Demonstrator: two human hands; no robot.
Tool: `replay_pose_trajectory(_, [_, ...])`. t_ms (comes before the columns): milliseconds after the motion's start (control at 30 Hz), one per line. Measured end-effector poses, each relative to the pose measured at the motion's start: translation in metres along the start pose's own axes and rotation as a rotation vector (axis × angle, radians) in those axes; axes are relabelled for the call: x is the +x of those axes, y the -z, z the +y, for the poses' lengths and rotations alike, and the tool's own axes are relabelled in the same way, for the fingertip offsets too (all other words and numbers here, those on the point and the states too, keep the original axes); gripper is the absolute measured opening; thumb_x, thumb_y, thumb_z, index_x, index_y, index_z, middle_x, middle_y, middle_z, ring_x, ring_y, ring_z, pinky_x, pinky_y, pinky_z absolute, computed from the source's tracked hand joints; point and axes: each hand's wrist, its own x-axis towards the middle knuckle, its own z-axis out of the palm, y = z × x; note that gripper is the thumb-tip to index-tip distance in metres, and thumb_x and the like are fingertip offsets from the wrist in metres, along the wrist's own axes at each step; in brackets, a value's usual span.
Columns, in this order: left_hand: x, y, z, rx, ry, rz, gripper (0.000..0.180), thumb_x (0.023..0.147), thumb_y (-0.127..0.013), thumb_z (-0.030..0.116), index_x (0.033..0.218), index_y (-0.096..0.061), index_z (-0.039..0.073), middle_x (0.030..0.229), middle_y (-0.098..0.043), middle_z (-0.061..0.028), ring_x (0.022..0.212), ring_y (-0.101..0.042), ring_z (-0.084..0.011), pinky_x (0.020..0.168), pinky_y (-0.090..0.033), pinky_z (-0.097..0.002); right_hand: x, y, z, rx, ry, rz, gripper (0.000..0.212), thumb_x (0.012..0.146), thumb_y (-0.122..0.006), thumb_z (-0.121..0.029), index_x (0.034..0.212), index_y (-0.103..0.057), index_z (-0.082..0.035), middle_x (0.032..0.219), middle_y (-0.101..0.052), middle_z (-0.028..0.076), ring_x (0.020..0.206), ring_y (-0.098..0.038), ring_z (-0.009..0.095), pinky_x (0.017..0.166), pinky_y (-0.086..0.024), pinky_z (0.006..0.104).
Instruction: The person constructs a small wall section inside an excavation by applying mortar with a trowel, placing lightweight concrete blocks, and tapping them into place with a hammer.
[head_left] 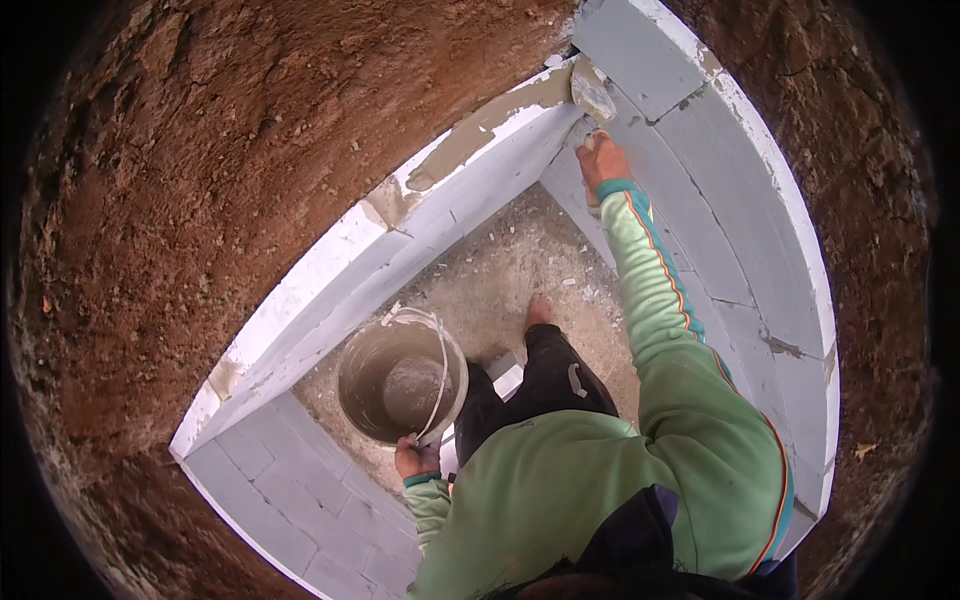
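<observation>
My right hand (pixel 603 160) is closed round the handle of a trowel (pixel 592 92), its mortar-smeared blade at the inner corner where two block walls meet. Along the top of the far wall (pixel 330 255) runs a wet grey-brown strip of mortar (pixel 470 145), which ends beside the blade. Low on the left, my left hand (pixel 416 457) grips the rim of a bucket (pixel 352 372), near the end of its pale handle. The bucket is tilted and coated inside with mortar; a lump of mortar (pixel 412 388) lies at its bottom.
A curved-looking wall of grey blocks (pixel 720 200) rises on the right, another (pixel 290 480) at lower left. Reddish-brown earth (pixel 200 150) stands behind the walls. The rough floor (pixel 500 250) between them carries small white chips, and my bare foot (pixel 540 309) rests there.
</observation>
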Motion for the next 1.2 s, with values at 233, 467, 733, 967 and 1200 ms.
replay_pose_trajectory(233, [0.013,0.014,-0.002,-0.036,0.067,0.026,0.06,0.077,-0.054,-0.001,0.137,-0.053,-0.003,0.137,-0.061,-0.022,0.126,-0.059,-0.0449,0.107,-0.048,-0.0703,-0.085,-0.022,-0.061,-0.013,0.191,-0.065,0.055,0.091,-0.069,-0.038,0.128,-0.062,0.002,0.113,-0.071,0.031,0.109,-0.067,0.048,0.096,-0.053,0.0532])
replay_pose_trajectory(467, [0.006,0.035,0.031,0.005,0.035,0.043,0.058,0.075,-0.058,0.001,0.133,-0.055,-0.003,0.133,-0.063,-0.0209,0.124,-0.06,-0.0445,0.106,-0.048,-0.0686,-0.082,0.022,-0.074,-0.196,0.124,-0.032,0.052,0.092,-0.064,-0.037,0.132,-0.064,-0.003,0.112,-0.072,0.027,0.106,-0.07,0.044,0.092,-0.054,0.0513])
replay_pose_trajectory(733, [0.023,0.061,0.066,-0.012,-0.063,0.058,0.049,0.079,-0.057,0.0,0.128,-0.056,-0.004,0.13,-0.063,-0.0216,0.122,-0.061,-0.0431,0.103,-0.05,-0.0692,-0.002,0.066,-0.055,-0.07,0.153,0.171,0.04,0.094,-0.067,-0.03,0.119,-0.066,0.002,0.083,-0.07,0.018,0.061,-0.07,0.028,0.058,-0.058,0.0437])
replay_pose_trajectory(967, [0.025,0.061,0.071,-0.109,-0.092,0.087,0.051,0.077,-0.053,-0.001,0.127,-0.057,-0.006,0.13,-0.063,-0.0222,0.123,-0.061,-0.0439,0.105,-0.05,-0.0688,0.002,0.044,-0.023,0.412,0.059,-0.011,0.032,0.095,-0.066,-0.027,0.109,-0.064,0.002,0.077,-0.066,0.014,0.057,-0.065,0.025,0.049,-0.057,0.0405])
replay_pose_trajectory(1200, [0.016,0.049,0.055,-0.125,-0.069,0.109,0.057,0.076,-0.055,0.0,0.133,-0.057,-0.003,0.135,-0.062,-0.0202,0.127,-0.059,-0.0431,0.109,-0.047,-0.0691,-0.122,-0.056,-0.052,0.226,0.267,-0.123,0.048,0.094,-0.067,-0.034,0.118,-0.058,0.005,0.093,-0.07,0.029,0.084,-0.071,0.045,0.076,-0.058,0.049])
